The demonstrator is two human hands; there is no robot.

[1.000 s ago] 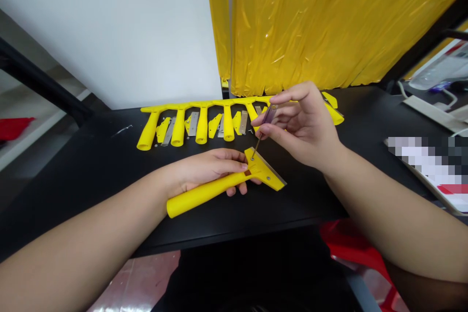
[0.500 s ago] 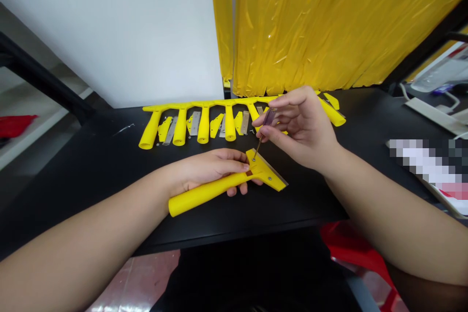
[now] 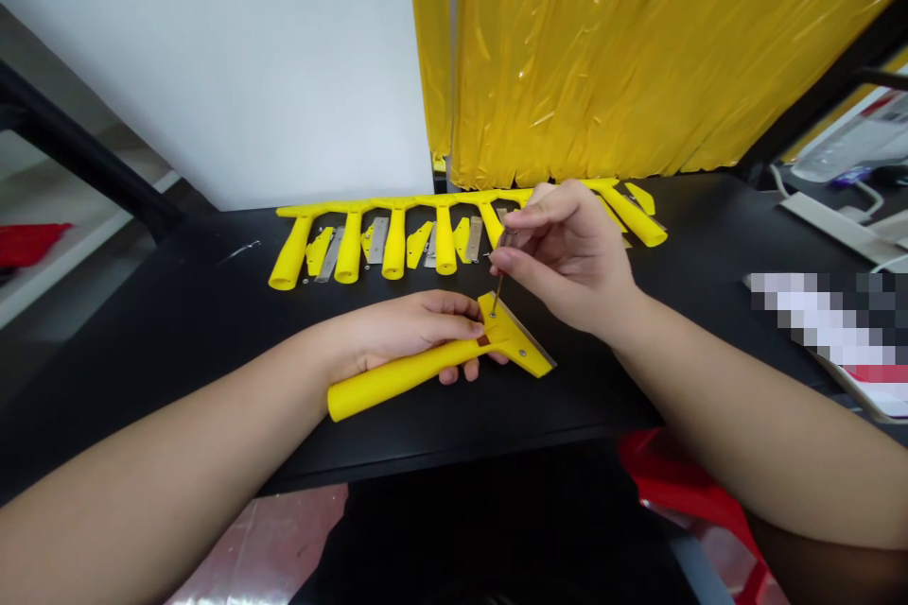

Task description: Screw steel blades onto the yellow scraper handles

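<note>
My left hand (image 3: 432, 326) is closed around the neck of a yellow scraper (image 3: 404, 378), thumb on top and fingertips showing below. The scraper's wide head points right, with a metal blade along its far edge and two screws in its face. My right hand (image 3: 574, 255) pinches the handle of a small screwdriver (image 3: 500, 284), most of it hidden by the fingers. Its thin shaft slants down to the screw (image 3: 492, 313) nearer my left thumb. The second screw (image 3: 523, 354) sits farther along the head.
Behind my hands, several yellow scraper handles (image 3: 393, 246) lie in a row on the black table (image 3: 177, 350), with yellow cover plates (image 3: 418, 246), metal blades (image 3: 378, 239) and small screws between them. A white panel (image 3: 298, 66) and yellow plastic sheeting (image 3: 602, 57) stand behind.
My right hand has shifted slightly left and down, and its fingers have turned on the screwdriver handle. The tip stays at the same screw; my left hand holds the scraper almost still.
</note>
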